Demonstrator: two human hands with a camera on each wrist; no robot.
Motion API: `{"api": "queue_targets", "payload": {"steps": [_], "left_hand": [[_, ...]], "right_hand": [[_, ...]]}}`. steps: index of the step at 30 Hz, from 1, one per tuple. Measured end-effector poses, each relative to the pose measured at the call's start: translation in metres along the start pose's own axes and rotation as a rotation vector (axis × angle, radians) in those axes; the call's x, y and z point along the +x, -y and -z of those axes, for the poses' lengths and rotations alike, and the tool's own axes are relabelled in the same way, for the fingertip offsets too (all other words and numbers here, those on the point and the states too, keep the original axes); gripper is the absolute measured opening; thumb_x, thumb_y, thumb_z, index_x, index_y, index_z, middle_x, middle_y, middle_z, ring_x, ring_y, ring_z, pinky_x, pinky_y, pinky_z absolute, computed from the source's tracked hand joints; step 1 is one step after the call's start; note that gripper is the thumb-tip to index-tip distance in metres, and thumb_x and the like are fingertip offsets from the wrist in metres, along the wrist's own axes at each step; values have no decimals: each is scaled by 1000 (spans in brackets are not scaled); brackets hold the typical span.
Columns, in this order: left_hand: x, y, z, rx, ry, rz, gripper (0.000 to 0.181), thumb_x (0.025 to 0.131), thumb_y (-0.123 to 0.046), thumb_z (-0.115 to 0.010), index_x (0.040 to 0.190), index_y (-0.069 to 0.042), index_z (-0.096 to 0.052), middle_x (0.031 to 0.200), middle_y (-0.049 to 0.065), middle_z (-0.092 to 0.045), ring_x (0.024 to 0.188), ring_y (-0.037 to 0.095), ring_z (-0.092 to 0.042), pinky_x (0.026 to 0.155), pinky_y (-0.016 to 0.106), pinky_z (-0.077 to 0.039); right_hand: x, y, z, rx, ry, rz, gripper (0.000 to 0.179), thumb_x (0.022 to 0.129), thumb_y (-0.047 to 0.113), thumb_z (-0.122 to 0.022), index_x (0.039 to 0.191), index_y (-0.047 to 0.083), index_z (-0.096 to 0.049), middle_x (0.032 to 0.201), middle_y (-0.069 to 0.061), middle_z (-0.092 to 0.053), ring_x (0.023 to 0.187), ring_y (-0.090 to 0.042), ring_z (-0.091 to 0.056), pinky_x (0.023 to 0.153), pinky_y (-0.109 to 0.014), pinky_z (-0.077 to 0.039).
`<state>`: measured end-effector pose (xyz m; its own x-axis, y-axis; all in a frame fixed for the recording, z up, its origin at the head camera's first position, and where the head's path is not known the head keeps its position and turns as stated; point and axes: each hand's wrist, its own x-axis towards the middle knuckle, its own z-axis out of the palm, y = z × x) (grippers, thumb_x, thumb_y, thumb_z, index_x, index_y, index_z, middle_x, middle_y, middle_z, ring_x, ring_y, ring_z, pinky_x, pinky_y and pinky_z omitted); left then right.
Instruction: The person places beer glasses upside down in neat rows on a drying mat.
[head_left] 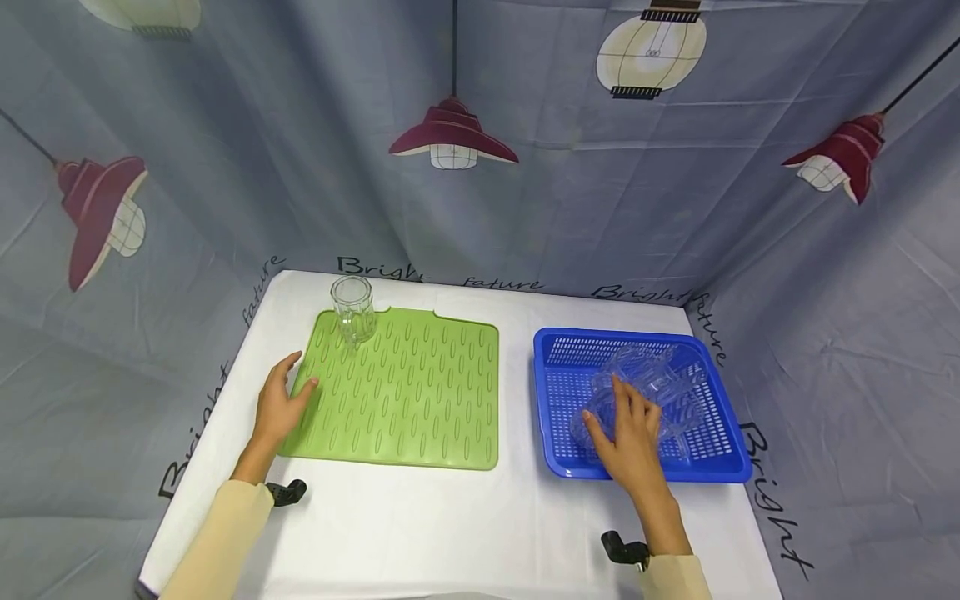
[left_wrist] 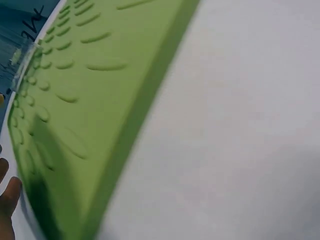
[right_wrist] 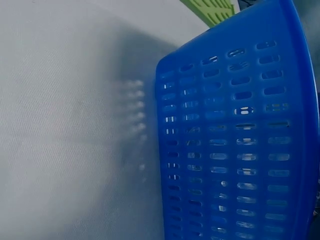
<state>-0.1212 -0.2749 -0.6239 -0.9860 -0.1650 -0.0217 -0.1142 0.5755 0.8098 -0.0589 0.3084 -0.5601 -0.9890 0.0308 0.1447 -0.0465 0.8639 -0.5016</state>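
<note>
In the lower right of the frame lie several clear, ribbed-looking glass mugs (head_left: 663,383), tumbled together and overlapping so that their exact number cannot be told. A single clear glass mug (head_left: 352,308) with a handle stands farther off, left of centre.

Nearest, across the bottom, is the white tabletop (head_left: 427,525). Beyond it at right, a blue plastic basket (head_left: 615,335) with slotted walls encloses the jumbled mugs. At centre left lies a flat green mat (head_left: 420,400) with raised oval ridges; the single mug is at its upper-left corner. Behind everything hangs a grey-blue curtain (head_left: 300,167) printed with red lamps.

The right hand (head_left: 633,433) reaches over the basket's near rim, fingers spread above the jumbled mugs and partly hiding them; whether it touches the glass cannot be told. The left hand (head_left: 279,404), loosely extended and holding nothing, is at the mat's left edge, nearer than the single mug.
</note>
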Motion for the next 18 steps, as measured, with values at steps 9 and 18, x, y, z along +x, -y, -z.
{"api": "queue_targets", "payload": {"steps": [9,18], "left_hand": [[-14,9,-7,28,2,37,58,107,-19,-66,159,0,-48,168,29,-42,158,52,-35,131,67,-29],[-16,11,-11,37,-29,5,52,105,-14,-68,153,1,-55,168,28,-43,154,54,-38,128,67,-30]], "right_hand": [[-5,-3,1,35,3,-58,94,103,41,-72,172,8,-19,170,-31,-29,147,-49,-26,109,-77,-38],[-9,-4,4,48,-57,-50,92,96,34,-82,168,5,-31,165,-31,-39,144,-48,-36,108,-75,-42]]}}
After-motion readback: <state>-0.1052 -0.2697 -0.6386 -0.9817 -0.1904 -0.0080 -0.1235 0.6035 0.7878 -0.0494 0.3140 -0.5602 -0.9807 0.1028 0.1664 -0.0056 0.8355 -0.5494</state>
